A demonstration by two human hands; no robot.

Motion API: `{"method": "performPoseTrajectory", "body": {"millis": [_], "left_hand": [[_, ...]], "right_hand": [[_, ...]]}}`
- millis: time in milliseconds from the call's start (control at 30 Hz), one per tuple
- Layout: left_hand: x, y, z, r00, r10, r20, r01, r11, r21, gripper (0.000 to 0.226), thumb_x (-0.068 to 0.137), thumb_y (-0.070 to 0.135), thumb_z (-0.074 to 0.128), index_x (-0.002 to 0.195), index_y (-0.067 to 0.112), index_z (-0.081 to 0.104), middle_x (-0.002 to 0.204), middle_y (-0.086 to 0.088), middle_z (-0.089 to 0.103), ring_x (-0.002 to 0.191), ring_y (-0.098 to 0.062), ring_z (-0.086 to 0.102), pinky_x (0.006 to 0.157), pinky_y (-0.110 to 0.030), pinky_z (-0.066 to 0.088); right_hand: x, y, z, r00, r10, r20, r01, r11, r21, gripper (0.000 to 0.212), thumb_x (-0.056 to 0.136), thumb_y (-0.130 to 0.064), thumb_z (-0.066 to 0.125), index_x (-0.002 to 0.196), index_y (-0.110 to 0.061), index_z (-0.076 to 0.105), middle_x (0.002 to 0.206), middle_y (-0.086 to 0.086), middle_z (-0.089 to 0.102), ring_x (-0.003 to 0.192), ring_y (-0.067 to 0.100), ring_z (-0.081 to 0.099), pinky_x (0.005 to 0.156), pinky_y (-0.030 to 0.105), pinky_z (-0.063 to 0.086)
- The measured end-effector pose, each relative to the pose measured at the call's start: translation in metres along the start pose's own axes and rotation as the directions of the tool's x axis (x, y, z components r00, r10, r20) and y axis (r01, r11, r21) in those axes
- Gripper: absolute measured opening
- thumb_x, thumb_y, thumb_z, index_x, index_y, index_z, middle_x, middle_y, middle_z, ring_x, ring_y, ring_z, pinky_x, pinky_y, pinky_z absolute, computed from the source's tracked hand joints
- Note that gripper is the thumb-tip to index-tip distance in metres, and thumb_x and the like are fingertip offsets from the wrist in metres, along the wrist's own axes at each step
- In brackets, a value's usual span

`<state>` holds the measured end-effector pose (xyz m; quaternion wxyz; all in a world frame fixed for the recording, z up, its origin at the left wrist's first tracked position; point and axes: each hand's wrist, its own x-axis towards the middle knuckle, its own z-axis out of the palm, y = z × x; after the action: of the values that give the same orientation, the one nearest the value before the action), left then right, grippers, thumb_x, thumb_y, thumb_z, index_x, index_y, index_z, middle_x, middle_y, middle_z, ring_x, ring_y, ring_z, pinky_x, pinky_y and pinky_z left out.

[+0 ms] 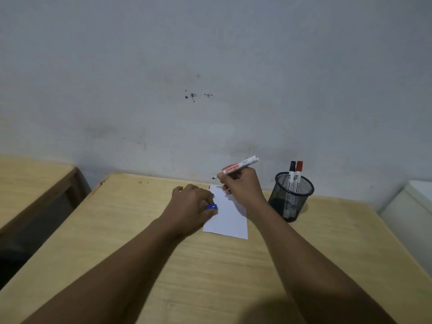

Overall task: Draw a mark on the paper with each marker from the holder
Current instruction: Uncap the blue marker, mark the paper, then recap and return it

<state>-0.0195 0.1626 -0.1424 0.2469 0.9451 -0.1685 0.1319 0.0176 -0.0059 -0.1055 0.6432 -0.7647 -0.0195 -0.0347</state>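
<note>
Right hand (243, 183): fingers grasping an uncapped marker (236, 168), tip raised above the far edge of the paper (230, 218). Left hand (191, 206): fingers closed around a blue cap (211, 207), resting on the paper's left edge. Paper flat on tabletop (210, 265); mesh holder (291, 197), just right, contains two markers (295, 171).

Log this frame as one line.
right hand: uncapped marker, tip above paper | left hand: blue cap, pinning paper | holder: two markers

1. A light wooden table (233, 272) stands against a wall.
2. A white sheet of paper (230, 217) lies flat on it.
3. A black mesh holder (289, 199) stands upright just right of the paper.
</note>
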Motion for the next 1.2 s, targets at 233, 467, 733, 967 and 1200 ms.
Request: {"method": "performPoseTrajectory", "body": {"millis": [233,467,733,967,1200], "left_hand": [[0.001,-0.018,0.015,0.999,0.017,0.041,-0.019,0.999,0.039,0.04,0.088,0.055,0.055,0.117,0.029,0.067,0.124,0.016,0.068,0.127,-0.012,0.047,0.108,-0.059,0.028],[0.002,-0.016,0.013,0.998,-0.004,0.064,0.004,1.0,0.008,0.034,0.087,0.052,0.061,0.111,0.029,0.067,0.125,0.015,0.066,0.129,-0.013,0.044,0.109,-0.063,0.024],[0.004,-0.016,0.014,0.997,-0.026,0.079,0.026,1.0,-0.009,0.033,0.086,0.051,0.063,0.109,0.028,0.068,0.126,0.013,0.067,0.13,-0.013,0.043,0.111,-0.066,0.021],[0.004,-0.017,0.014,0.996,-0.037,0.085,0.038,0.999,-0.016,0.033,0.086,0.051,0.062,0.108,0.027,0.068,0.126,0.011,0.066,0.13,-0.013,0.043,0.112,-0.065,0.019],[0.006,-0.017,0.015,0.995,-0.041,0.089,0.041,0.999,-0.001,0.035,0.087,0.052,0.062,0.11,0.027,0.068,0.127,0.01,0.066,0.13,-0.014,0.043,0.113,-0.066,0.019]], "right_hand": [[0.023,0.038,0.008,0.996,-0.081,0.022,0.084,0.974,-0.209,0.016,0.093,-0.024,0.072,0.096,-0.008,0.071,0.08,0.006,0.075,0.066,0.015,0.067,0.068,0.037,0.059],[0.025,0.047,0.01,0.994,-0.112,0.013,0.112,0.961,-0.252,0.017,0.094,-0.023,0.071,0.099,-0.007,0.072,0.083,0.006,0.074,0.074,0.018,0.07,0.073,0.036,0.06],[0.026,0.047,0.012,0.994,-0.111,-0.001,0.106,0.948,-0.299,0.025,0.095,-0.025,0.07,0.11,-0.005,0.071,0.087,0.0,0.071,0.075,0.01,0.068,0.063,0.014,0.05],[0.027,0.048,0.014,0.992,-0.127,-0.001,0.119,0.931,-0.344,0.025,0.095,-0.026,0.07,0.111,-0.006,0.071,0.09,0.002,0.072,0.078,0.011,0.068,0.068,0.019,0.052],[0.026,0.051,0.012,0.994,-0.105,0.019,0.105,0.931,-0.349,0.027,0.094,-0.027,0.071,0.109,-0.006,0.071,0.088,0.0,0.071,0.081,0.014,0.069,0.068,0.02,0.053]]}}
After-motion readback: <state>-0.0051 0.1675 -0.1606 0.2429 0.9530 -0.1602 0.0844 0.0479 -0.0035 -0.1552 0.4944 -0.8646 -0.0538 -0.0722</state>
